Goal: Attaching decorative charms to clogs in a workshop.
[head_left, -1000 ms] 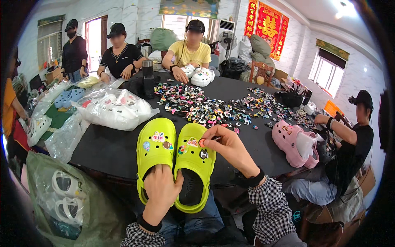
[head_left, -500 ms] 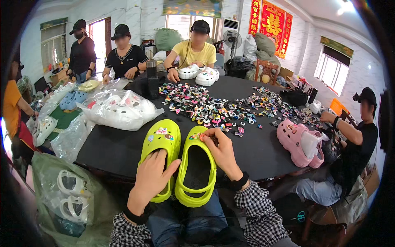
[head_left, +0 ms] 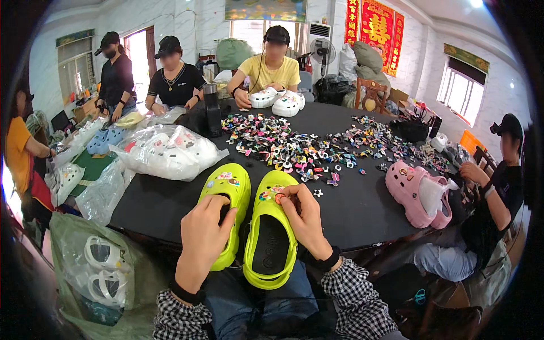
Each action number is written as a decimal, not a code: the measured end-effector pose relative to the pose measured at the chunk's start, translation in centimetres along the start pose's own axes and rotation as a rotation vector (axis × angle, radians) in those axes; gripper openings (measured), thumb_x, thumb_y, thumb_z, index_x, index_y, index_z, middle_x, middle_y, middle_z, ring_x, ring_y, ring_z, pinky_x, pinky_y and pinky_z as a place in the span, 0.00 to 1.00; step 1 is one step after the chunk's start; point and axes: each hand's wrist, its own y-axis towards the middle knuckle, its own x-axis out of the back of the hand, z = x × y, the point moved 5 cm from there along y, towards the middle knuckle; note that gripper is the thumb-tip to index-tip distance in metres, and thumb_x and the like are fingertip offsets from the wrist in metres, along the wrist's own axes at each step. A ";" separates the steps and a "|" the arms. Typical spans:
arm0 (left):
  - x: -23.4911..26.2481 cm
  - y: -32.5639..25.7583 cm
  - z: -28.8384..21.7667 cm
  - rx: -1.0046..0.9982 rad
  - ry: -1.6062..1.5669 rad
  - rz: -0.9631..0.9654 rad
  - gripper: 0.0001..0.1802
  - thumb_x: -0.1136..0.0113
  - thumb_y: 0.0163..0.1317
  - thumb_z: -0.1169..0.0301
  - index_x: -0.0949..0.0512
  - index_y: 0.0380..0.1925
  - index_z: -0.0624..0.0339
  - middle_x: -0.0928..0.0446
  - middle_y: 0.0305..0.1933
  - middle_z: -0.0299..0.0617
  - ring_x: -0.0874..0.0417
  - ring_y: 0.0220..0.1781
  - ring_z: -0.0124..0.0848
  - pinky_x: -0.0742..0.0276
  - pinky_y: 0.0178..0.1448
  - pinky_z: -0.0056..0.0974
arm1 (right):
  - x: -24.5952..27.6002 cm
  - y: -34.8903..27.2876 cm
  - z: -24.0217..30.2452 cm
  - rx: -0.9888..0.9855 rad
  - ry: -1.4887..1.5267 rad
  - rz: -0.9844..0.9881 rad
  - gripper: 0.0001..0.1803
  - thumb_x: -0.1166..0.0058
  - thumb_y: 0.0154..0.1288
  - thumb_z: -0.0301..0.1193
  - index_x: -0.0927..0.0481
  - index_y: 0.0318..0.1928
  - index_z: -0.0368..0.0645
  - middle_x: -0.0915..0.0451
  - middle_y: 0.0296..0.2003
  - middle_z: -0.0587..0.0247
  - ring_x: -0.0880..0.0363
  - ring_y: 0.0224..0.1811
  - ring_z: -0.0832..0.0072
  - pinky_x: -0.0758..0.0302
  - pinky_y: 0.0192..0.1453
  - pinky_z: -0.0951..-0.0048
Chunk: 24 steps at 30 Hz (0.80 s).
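Two lime-green clogs lie side by side at the table's near edge, toes pointing away from me. My left hand (head_left: 201,241) grips the upper of the left clog (head_left: 239,198), its fingertips hidden in the foot opening. Colourful charms (head_left: 228,177) sit on that clog's toe. With my right hand (head_left: 307,218), I pinch a small round red charm (head_left: 279,198) against the upper of the right clog (head_left: 250,249). More charms (head_left: 264,195) are beside it on the toe. How deep the red charm sits in its hole is hidden by my fingers.
A wide heap of loose charms (head_left: 283,141) spreads over the black table (head_left: 158,207). Bagged white clogs (head_left: 173,153) stand left, pink clogs (head_left: 403,190) right. A green bag (head_left: 68,260) holds white clogs at lower left. Several people work around the table, one handling white clogs (head_left: 288,104).
My left fingers have drawn back from deep inside the left clog to its opening's edge. My right hand stays at the right clog's toe, where the red charm now shows more clearly.
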 end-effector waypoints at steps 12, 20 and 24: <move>-3.4 -7.2 -6.3 0.681 -1.715 0.368 0.37 0.51 0.68 0.72 0.55 0.72 0.72 0.52 0.77 0.56 0.55 0.80 0.45 0.59 0.81 0.45 | 0.0 -0.5 -0.4 0.031 0.070 -0.056 0.04 0.45 0.65 0.21 0.23 0.40 0.36 0.25 0.31 0.59 0.27 0.29 0.71 0.30 0.34 0.72; -9.4 -5.6 -5.3 0.751 -2.088 0.180 0.27 0.55 0.74 0.61 0.42 0.68 0.63 0.40 0.70 0.43 0.40 0.72 0.35 0.50 0.77 0.41 | 0.6 -1.3 1.1 0.163 -0.045 -0.034 0.07 0.43 0.63 0.21 0.22 0.42 0.38 0.25 0.33 0.64 0.28 0.30 0.81 0.32 0.32 0.79; -11.2 -5.4 -5.0 0.855 -2.083 0.081 0.27 0.54 0.74 0.55 0.38 0.66 0.59 0.36 0.67 0.40 0.37 0.69 0.33 0.45 0.74 0.41 | 0.8 -1.3 1.1 0.077 0.013 -0.010 0.11 0.40 0.62 0.22 0.23 0.44 0.39 0.23 0.34 0.68 0.31 0.31 0.84 0.34 0.32 0.80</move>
